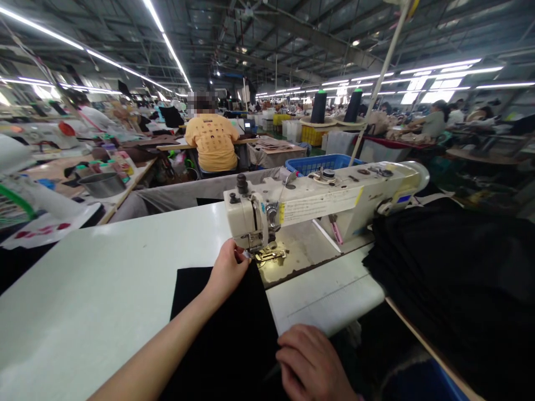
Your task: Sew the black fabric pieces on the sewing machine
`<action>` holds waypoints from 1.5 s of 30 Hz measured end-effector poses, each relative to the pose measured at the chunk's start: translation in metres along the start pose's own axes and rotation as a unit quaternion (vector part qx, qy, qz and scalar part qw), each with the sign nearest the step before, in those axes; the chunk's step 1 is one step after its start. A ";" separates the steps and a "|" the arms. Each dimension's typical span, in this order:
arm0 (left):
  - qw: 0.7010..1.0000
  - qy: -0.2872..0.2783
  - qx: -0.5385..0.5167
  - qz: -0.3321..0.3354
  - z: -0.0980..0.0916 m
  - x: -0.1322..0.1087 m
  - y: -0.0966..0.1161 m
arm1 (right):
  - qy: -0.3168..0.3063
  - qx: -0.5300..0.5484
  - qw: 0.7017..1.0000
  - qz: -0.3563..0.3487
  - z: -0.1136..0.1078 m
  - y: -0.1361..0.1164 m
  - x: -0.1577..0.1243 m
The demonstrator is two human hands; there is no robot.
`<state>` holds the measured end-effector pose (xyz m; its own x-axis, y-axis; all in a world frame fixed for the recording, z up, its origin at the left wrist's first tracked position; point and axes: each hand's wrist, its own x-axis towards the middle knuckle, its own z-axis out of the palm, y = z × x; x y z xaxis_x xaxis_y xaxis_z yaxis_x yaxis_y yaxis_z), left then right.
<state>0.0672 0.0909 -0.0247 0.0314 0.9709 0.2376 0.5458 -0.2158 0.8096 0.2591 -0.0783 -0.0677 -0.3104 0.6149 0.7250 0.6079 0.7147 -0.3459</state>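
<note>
A black fabric piece (225,328) lies flat on the pale table, its top right corner close to the sewing machine's needle. My left hand (229,266) is closed in a pinch beside the presser foot (252,249), above that corner; what its fingertips hold is hidden. At the fabric's right edge, my right hand (311,359) has its fingers curled round the cloth near the table's front. The white sewing machine (317,195) stands across the table, with a brass-coloured guide (270,255) fixed on its bed to the right of the needle.
A tall pile of black fabric (455,278) sits at the right. Pink-handled snips (335,229) and a white pen-like stick (326,235) lie under the machine arm. Behind stand a blue basket (321,162) and dark thread cones (319,107). A person in a yellow shirt (212,142) sits ahead.
</note>
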 end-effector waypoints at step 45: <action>0.891 -0.159 0.242 0.350 -0.032 -0.057 -0.008 | -0.157 -0.064 0.981 0.094 0.028 0.044 0.081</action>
<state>0.0339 0.0344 -0.0274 0.7004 0.6126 0.3664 0.5936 -0.7849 0.1775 0.2400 0.0125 -0.0410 -0.3818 0.8188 0.4287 0.7564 0.5434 -0.3642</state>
